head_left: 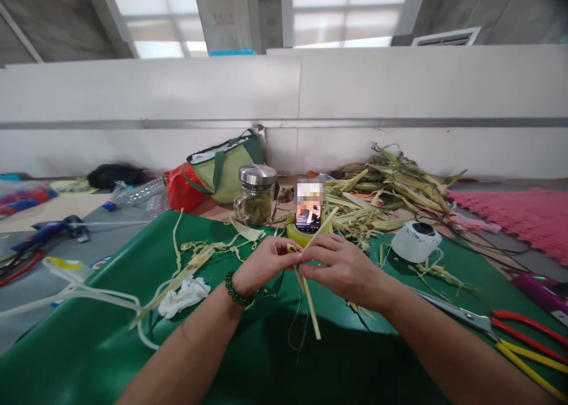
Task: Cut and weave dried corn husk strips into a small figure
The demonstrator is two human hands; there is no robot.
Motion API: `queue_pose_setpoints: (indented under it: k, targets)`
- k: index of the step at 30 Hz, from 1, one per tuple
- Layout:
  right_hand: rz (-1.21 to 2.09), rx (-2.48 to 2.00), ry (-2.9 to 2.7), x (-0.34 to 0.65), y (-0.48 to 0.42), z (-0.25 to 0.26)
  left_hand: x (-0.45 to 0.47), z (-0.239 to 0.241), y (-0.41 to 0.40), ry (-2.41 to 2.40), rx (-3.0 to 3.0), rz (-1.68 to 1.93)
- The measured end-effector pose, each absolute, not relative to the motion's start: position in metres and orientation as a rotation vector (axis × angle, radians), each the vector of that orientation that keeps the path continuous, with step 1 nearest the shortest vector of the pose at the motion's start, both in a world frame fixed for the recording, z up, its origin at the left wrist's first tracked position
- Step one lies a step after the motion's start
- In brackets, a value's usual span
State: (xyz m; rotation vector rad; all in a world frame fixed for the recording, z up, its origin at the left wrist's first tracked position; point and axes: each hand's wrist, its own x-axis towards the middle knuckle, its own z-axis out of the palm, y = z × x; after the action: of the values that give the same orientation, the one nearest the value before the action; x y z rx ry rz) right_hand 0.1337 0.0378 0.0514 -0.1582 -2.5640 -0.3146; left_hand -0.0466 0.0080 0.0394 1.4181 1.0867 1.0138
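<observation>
Pale yellow-green strips of dried husk or leaf (312, 308) are pinched between my two hands above the green mat (266, 375). My left hand (265, 262), with a dark green bead bracelet (235, 289) at the wrist, grips a small rolled loop of the strip at its fingertips. My right hand (344, 269) pinches the same piece from the other side, its fingers bent. One strip end points up and right, others hang down below. Just behind the hands a phone (309, 207) with a lit screen leans upright on a yellow-green roll (306, 236).
A glass jar mug (257, 197) stands behind left, beside a green bag (226, 168). Dried husks (394, 180) are heaped behind right. A white thread spool (416, 241) and large scissors (479, 321) lie right. Crumpled tissue (184, 297) and white tubing (95, 295) lie left.
</observation>
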Motion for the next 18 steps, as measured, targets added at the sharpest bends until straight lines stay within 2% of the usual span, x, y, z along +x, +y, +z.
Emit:
queue_pose_setpoints:
  k: [4,12,18]
  targets:
    - [-0.127,-0.22,-2.503,0.131,0.041,0.046,-0.044,0.038,0.007,1.102,1.436,1.057]
    - [0.579,-0.725,-2.171,0.123,0.035,0.045,-0.041,0.042,0.005,1.13,1.459,1.118]
    - [0.622,-0.878,-2.209,0.126,0.039,0.042,-0.04,0.041,0.005,1.113,1.442,1.072]
